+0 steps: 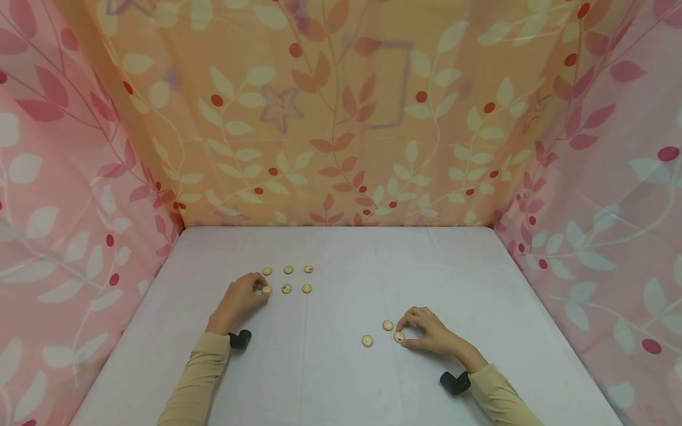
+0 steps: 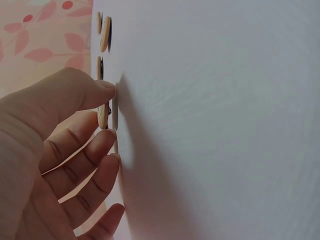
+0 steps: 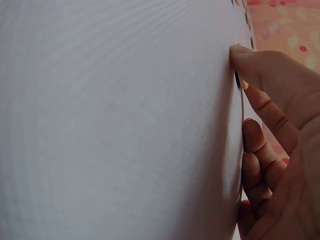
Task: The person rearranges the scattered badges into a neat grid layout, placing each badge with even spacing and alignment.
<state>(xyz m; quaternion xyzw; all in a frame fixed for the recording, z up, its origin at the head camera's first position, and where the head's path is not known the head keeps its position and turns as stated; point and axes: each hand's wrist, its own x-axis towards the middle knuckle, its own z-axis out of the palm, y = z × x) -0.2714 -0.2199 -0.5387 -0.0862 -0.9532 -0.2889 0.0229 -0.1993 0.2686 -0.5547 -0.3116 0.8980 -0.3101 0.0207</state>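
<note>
Small round wooden discs with dark markings lie on a white-covered table. My left hand [image 1: 242, 299] pinches the front left disc [image 1: 266, 290] of a two-row group between thumb and fingers. In the left wrist view that disc [image 2: 103, 116] stands edge-on between thumb and index finger, close to the cloth. To the right and nearer, my right hand [image 1: 430, 332] holds another disc [image 1: 399, 336] by its edges with thumb and fingers. It is mostly hidden behind the thumb in the right wrist view. Beside it lie one disc [image 1: 388, 325] and, further left, another disc [image 1: 367, 341].
The other discs of the two-row group, such as this disc [image 1: 288, 270], lie right of and behind my left hand. The white table [image 1: 330, 384] meets a patterned cloth wall [image 1: 341, 148] at the back. Similar cloth hangs along both sides.
</note>
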